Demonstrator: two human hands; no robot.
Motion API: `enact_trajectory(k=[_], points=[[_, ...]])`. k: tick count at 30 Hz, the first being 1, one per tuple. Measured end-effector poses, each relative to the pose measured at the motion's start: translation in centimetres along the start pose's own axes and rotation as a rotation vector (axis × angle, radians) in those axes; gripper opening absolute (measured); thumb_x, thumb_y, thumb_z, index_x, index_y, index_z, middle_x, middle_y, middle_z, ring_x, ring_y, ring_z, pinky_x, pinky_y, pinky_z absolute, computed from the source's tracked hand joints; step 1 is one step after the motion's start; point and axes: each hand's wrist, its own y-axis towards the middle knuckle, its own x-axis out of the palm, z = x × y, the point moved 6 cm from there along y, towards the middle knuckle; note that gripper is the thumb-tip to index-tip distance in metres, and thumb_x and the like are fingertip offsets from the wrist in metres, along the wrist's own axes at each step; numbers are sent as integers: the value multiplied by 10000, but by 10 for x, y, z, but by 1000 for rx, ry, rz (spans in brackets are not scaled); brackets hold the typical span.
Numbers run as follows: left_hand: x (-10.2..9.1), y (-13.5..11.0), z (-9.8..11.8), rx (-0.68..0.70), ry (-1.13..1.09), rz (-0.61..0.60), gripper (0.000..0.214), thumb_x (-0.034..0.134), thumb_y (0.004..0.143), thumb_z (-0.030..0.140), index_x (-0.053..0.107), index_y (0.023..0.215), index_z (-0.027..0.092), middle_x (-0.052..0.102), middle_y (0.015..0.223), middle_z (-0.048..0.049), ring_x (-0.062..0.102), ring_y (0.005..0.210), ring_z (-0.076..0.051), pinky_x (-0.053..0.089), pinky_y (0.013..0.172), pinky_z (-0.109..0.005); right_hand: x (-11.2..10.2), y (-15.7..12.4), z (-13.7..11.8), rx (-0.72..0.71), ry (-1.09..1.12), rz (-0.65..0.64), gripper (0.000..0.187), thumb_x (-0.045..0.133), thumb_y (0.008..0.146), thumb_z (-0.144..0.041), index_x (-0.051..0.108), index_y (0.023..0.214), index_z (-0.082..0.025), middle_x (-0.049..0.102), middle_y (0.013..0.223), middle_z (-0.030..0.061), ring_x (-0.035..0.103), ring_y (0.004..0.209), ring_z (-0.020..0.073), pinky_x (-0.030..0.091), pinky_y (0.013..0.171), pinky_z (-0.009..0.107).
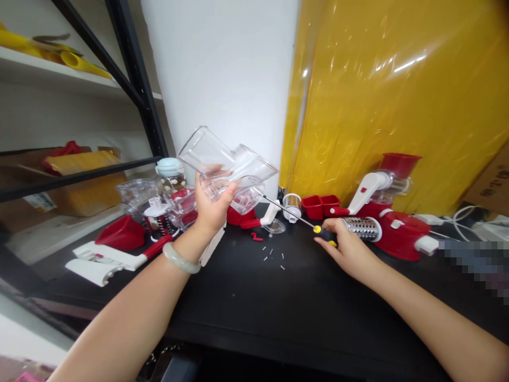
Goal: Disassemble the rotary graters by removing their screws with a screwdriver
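Note:
My left hand [214, 204] grips a clear plastic grater housing [242, 167] and holds it tilted above the black table. In my right hand [342, 239] is a screwdriver [296, 216] with a black and yellow handle. Its long shaft points up and left, and the tip reaches the lower right side of the housing; whether it touches I cannot tell. Below them on the table lie several small pale pins or screws [265, 259] and a small red part [257, 237]. A white crank handle with a red grip [264, 215] rests just behind.
To the right stands an assembled red rotary grater [401, 228], with a metal grating drum [361, 228] beside it. Red cups [314, 206] and another drum [292, 207] sit at the back. On the left are a red hopper [121, 233], white parts [107, 257] and a shelf frame [135, 79].

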Motion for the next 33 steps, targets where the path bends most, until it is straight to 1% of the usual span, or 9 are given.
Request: enact_trajectory(k=[3,6,8,14,17,24,28,30,33], points=[[0,0,0,-9,1,4,558,796,717,542,540,1111,242,647,1001,-49,713,852,-214,611,835,-436,2,-2,-4,33,9,-60,297,495,960,-462,469,1134,-222,691,1056,124,697,946,280,564,818,431],[0,2,0,-5,-14,27,560,791,714,556,548,1095,225,640,958,-50,706,904,-238,609,837,-446,5,-3,-11,-37,5,-103,305,434,992,-374,466,1254,-222,640,1186,136,648,1093,279,525,953,473],[-1,3,1,11,-7,51,552,789,710,564,562,1074,215,633,979,-60,695,960,-254,606,840,-444,7,-3,-13,-99,8,-93,300,409,992,-304,472,1275,-226,622,1171,130,629,1110,273,508,986,488],[0,1,-1,-13,-11,19,549,797,715,542,557,1095,226,653,972,-55,705,894,-231,602,845,-439,4,1,-7,-178,-39,18,220,513,951,-305,542,1156,-231,611,1046,117,653,963,274,555,870,458],[-1,1,-2,-20,-5,28,549,797,706,556,564,1073,221,651,977,-59,700,927,-238,602,840,-431,-1,2,-6,-199,-52,83,196,557,929,-311,573,1107,-230,641,991,99,668,910,262,564,823,423],[-5,6,-2,-34,-53,85,595,813,675,568,558,1081,216,654,953,-59,674,953,-244,594,867,-473,-7,0,-8,-109,-47,114,218,559,884,-314,579,1088,-240,721,963,76,711,831,244,567,764,383],[-6,7,-2,-22,-57,97,583,807,679,571,552,1073,226,652,933,-42,684,928,-239,599,846,-454,-6,-4,-9,24,2,52,272,573,895,-386,504,1112,-238,715,892,66,715,786,248,568,714,382],[-7,7,-1,-9,-12,100,574,791,685,595,563,1059,225,652,926,-35,688,926,-234,589,862,-442,-7,-5,-12,62,26,28,360,566,911,-436,468,1182,-220,705,952,96,713,862,265,569,760,404],[-8,8,-1,7,38,117,588,767,683,643,574,1048,223,649,944,-38,686,943,-232,586,850,-419,-7,-5,-20,-7,23,-19,391,470,973,-423,438,1301,-212,659,1166,148,667,1072,284,543,902,449]])
